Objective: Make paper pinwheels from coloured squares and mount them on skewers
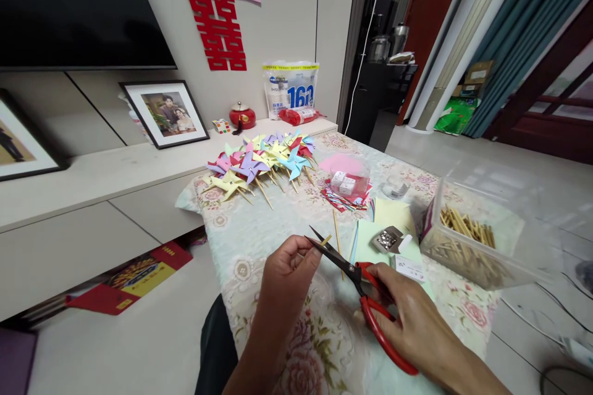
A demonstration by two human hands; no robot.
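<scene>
My left hand (290, 265) pinches a thin wooden stick (325, 241) by its end, just above the flowered tablecloth (259, 228). My right hand (407, 315) grips red-handled scissors (365, 296); their dark blades are parted around the stick's tip. A second long stick (336, 236) lies on the cloth just beyond the blades. Pale green and yellow paper sheets (384, 228) lie to the right of the scissors, with a small metal piece (386, 239) on them.
A heap of coloured paper pinwheels (259, 163) lies at the far end of the table. A clear tub of wooden sticks (467, 234) stands at right, a small clear container with white blocks (347, 182) in the middle. A low cabinet with framed photos (164, 112) runs along the left.
</scene>
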